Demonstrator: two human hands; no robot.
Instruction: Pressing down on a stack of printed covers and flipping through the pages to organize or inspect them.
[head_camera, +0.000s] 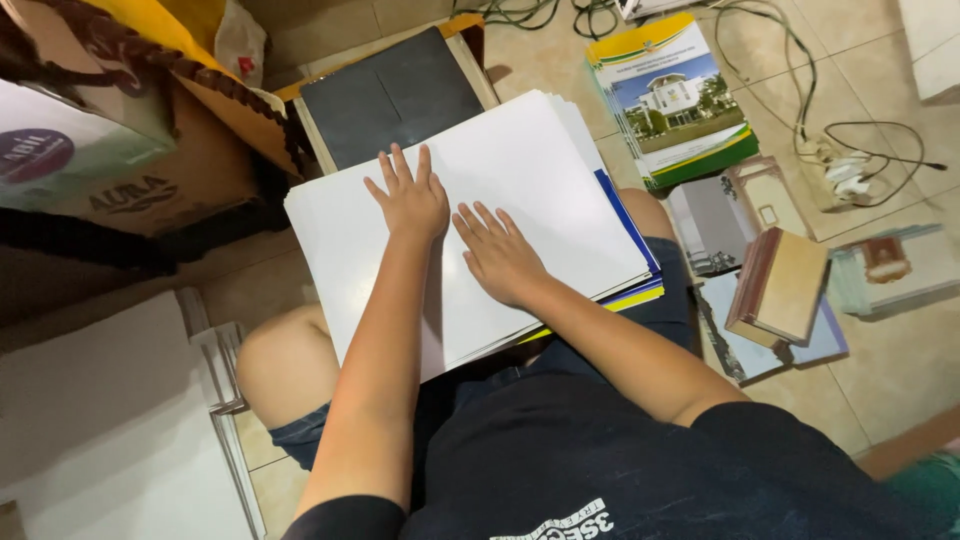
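A thick stack of white sheets rests on my lap, with blue and yellow sheet edges showing at its right side. My left hand lies flat on the top sheet, fingers spread and pointing away from me. My right hand lies flat just beside it, palm down, fingers apart. Neither hand holds anything. A dark board on a wooden frame sits just beyond the stack.
Cardboard boxes stand at the upper left. White boards lie at the lower left. On the tiled floor to the right are a stack of printed booklets, a closed book, photo prints and a power strip with cables.
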